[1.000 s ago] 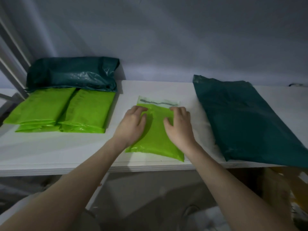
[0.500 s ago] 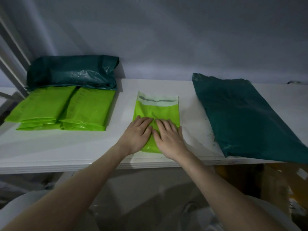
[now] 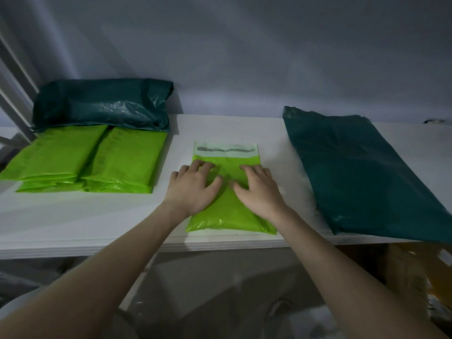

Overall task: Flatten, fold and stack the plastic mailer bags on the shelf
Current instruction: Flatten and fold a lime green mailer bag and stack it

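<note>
The lime mailer point(image 3: 227, 211) is a glossy, bright green plastic bag with a pale sealing strip across its far end that carries a blurred dark line; its surface wrinkles a little between the hands and its near edge bulges slightly. It lies on the white shelf point(image 3: 73, 216), about midway along it, near the front edge. The left hand point(image 3: 193, 187) and the right hand point(image 3: 256, 189) both press flat on it, palms down, fingers point(image 3: 203, 165) straight and slightly spread, thumbs angled toward each other and nearly meeting over the bag's middle. Half a second ago the hands sat close together on the near end, covering it; now they have slid up toward the strip and apart, so the near end lies uncovered. The mailer's long axis runs from front to back of the shelf, strip end toward the wall, closed end toward the person, tilted slightly so the near end drifts right. To the left lie two stacks of folded lime bags point(image 3: 85, 160) with a folded dark green bag point(image 3: 102, 104) behind them; to the right a large dark green bag point(image 3: 362, 172) lies flat, its near corner over the shelf's edge.
</note>
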Demonstrator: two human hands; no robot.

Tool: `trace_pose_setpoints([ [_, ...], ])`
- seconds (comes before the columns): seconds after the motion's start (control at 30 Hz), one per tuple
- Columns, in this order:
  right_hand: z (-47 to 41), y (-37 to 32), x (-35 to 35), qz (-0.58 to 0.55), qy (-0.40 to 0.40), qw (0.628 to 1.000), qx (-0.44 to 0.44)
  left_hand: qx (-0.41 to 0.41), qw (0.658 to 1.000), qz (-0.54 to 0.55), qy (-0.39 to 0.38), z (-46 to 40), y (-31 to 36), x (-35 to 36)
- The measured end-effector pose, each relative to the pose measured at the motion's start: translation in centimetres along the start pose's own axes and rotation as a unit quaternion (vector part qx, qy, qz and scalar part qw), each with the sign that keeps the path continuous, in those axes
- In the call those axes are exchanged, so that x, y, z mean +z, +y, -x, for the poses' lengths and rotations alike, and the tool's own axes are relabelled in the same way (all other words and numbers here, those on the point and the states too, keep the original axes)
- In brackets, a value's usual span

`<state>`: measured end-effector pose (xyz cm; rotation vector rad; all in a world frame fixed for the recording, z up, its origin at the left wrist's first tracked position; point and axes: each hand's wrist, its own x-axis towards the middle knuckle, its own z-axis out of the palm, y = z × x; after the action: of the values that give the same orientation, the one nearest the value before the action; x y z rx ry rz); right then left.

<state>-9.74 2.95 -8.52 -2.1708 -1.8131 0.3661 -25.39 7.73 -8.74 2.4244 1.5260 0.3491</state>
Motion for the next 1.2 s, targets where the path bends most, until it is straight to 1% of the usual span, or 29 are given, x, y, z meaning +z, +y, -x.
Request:
trace_pose_setpoints([
  [0.07,-1.1,0.0,-0.2,0.025,0.039,0.998,-0.037,0.024,0.999,0.038,0.020,-1.5,-0.5,-0.4],
  [0.17,-2.9,-0.3,-0.5,0.029,0.046,0.995,-0.088,0.072,0.991,0.111,0.035,-3.8,-0.9,-0.1],
  [0.23,-4.1,-0.5,-0.3,0.035,0.043,0.992,-0.111,0.085,0.987,0.139,0.016,-4.9,-0.7,0.5],
  [0.3,-5.0,-0.4,0.4,0.028,0.017,0.992,-0.118,0.090,0.985,0.142,-0.032,-5.5,-0.8,1.4],
  [0.37,-5.8,-0.1,1.4,0.030,-0.031,0.993,-0.114,0.094,0.987,0.104,-0.077,-5.7,-1.1,2.4],
  [0.43,-6.1,0.3,2.1,0.039,-0.064,0.992,-0.105,0.085,0.989,0.081,-0.089,-5.8,-1.4,2.8],
  [0.6,-6.0,0.5,2.3,0.038,-0.088,0.993,-0.076,0.062,0.990,0.027,-0.124,-6.0,-1.7,2.9],
  [0.7,-6.0,0.7,2.4,0.053,-0.090,0.993,-0.049,0.018,0.991,0.009,-0.132,-5.7,-1.9,2.8],
  [0.87,-5.9,1.6,2.0,0.090,-0.099,0.991,0.015,-0.017,0.993,-0.018,-0.119,-5.4,-2.3,2.9],
  [1.0,-5.7,1.8,1.8,0.111,-0.109,0.987,0.029,-0.039,0.992,-0.031,-0.116,-5.5,-2.3,2.8],
  [1.1,-5.7,1.8,1.9,0.098,-0.110,0.988,0.035,-0.051,0.991,-0.017,-0.121,-5.7,-2.3,2.8],
  [1.2,-5.8,2.1,1.9,0.067,-0.071,0.995,0.032,-0.052,0.992,0.001,-0.112,-5.8,-2.5,2.7],
])
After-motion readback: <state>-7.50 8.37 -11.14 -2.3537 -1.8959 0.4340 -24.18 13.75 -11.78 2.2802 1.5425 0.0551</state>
